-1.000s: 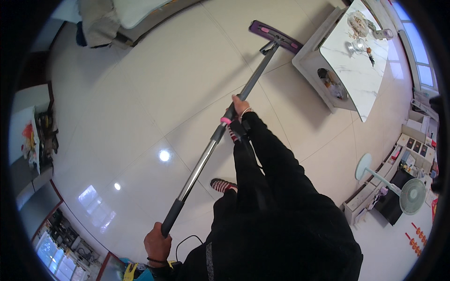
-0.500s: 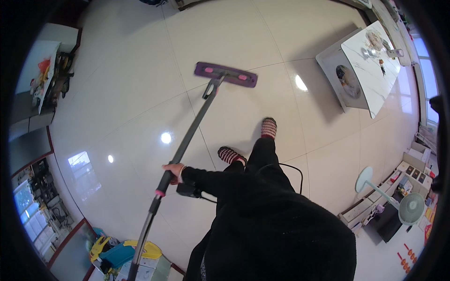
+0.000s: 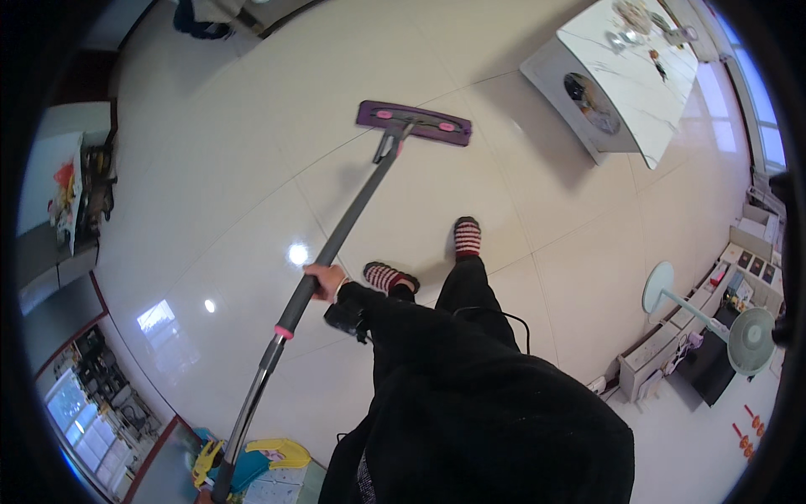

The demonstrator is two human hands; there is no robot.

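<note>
1. Right hand [image 3: 323, 277] is wrapped tight around the long grey metal mop pole with a pink collar [image 3: 336, 244], gripping the dark upper section just above the collar; black sleeve runs back to the body.
2. Left hand [image 3: 204, 496] sits at the pole's bottom end by the lower frame edge, barely in view; cannot tell how it grips.
3. Pole slants from lower left up to the flat purple rectangular mop head with pink dots [image 3: 413, 123], which lies flat on the floor, well ahead of the feet.
4. Two red-and-white striped slippers [image 3: 467, 238] stand on the floor just right of the pole, apart from the mop head.
5. Nothing lies between the mop head and the feet.
6. White marble-top table with a round dark panel on its side [image 3: 617, 92] stands to the upper right, apart from the mop head; small items on top, too small to tell.
7. White pedestal fan [image 3: 750, 340] stands at right, beside low shelving.
8. Yellow and blue plastic toy [image 3: 252, 462] sits near the lower left, close to the pole's end.
9. Glossy pale tiled floor [image 3: 218, 185] shows bright light reflections; cluttered grey counter [image 3: 63, 202] lines the left edge.
</note>
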